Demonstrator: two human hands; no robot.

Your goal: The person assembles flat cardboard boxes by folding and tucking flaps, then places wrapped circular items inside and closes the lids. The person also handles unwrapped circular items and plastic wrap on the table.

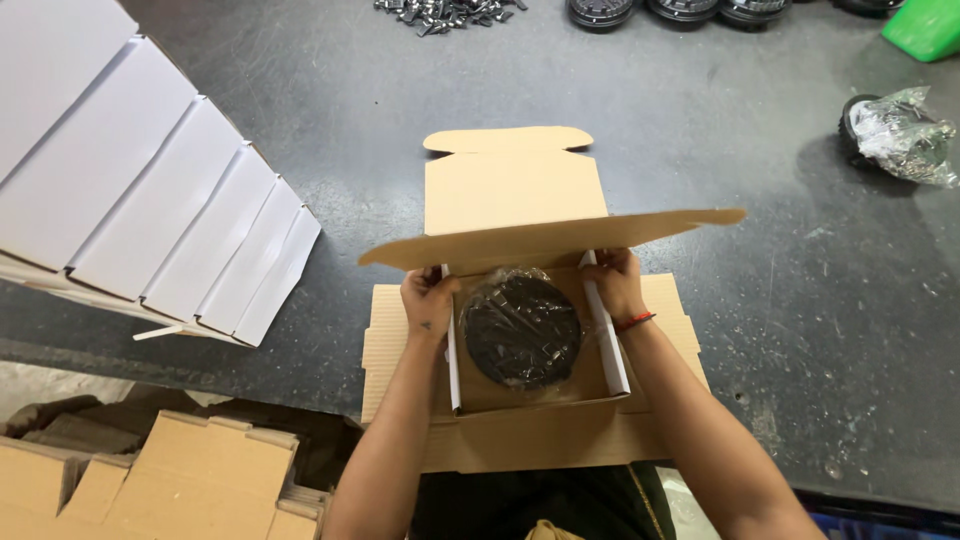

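Note:
An open cardboard box (pixel 520 440) sits at the near edge of the dark table, its lid (pixel 515 190) standing up at the back. Inside lies a round black part wrapped in clear plastic (pixel 521 331). My left hand (pixel 428 300) presses on the box's left side wall near the back corner. My right hand (pixel 614 284), with a red band at the wrist, holds the right side wall near its back corner. Both side flaps show white inner faces.
A row of flat white box blanks (pixel 150 200) lies fanned at the left. Brown cardboard blanks (pixel 150 480) are stacked at the bottom left. Another plastic-wrapped round part (pixel 900 135) rests at the right. Small metal pieces (pixel 445 12), black round parts (pixel 680 10) and a green bin (pixel 925 25) line the far edge.

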